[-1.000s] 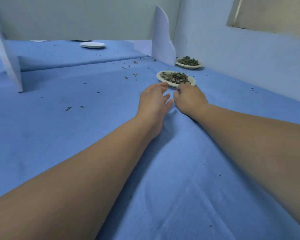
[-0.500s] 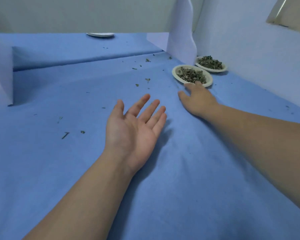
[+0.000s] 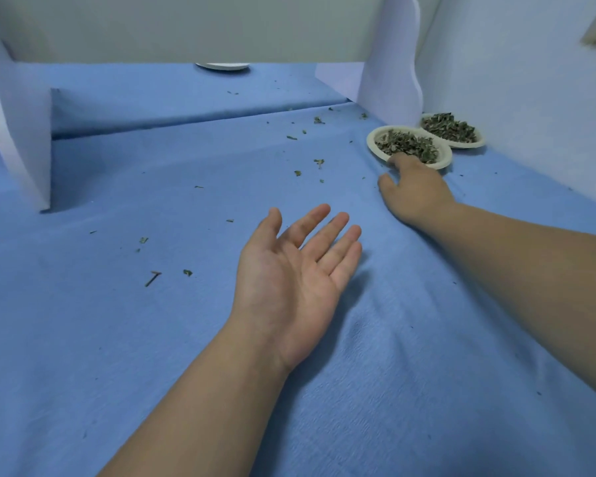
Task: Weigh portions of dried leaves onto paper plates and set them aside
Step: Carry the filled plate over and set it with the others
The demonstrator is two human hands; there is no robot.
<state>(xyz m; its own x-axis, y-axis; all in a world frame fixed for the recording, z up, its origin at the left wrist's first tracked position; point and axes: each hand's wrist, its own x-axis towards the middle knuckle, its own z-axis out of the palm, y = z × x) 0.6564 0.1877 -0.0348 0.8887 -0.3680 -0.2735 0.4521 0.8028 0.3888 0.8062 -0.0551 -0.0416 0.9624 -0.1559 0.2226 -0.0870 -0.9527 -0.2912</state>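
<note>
The blue-clothed counter (image 3: pixel 117 339) fills most of the frame, with a white panel (image 3: pixel 18 132) standing at the left edge and a second white panel (image 3: pixel 393 63) at the upper right. The left grip (image 3: pixel 289 277) lies in the centre, palm up, fingers straight and loose, holding nothing. The right grip (image 3: pixel 415 194), right of centre, is palm down with its thumb spread and its fingertips (image 3: pixel 398 160) touching the nearest rim of the near plate (image 3: pixel 374 141). We see no finger curled round that rim, so we read the grip as flat and pushing rather than holding. The plate sits in the upper right, heaped with dried leaves (image 3: pixel 410 146), its far edge touching or just overlapping a second filled plate (image 3: pixel 475 145) beside the white wall (image 3: pixel 530 98). A third plate (image 3: pixel 222 66), seemingly empty, shows at top centre, well apart. Leaf crumbs (image 3: pixel 319 162) dot the cloth. We judge the step to be setting a weighed portion aside. The next move calls for a gentle nudge that does not ride it onto its neighbour, then a reach for the empty plate.
</note>
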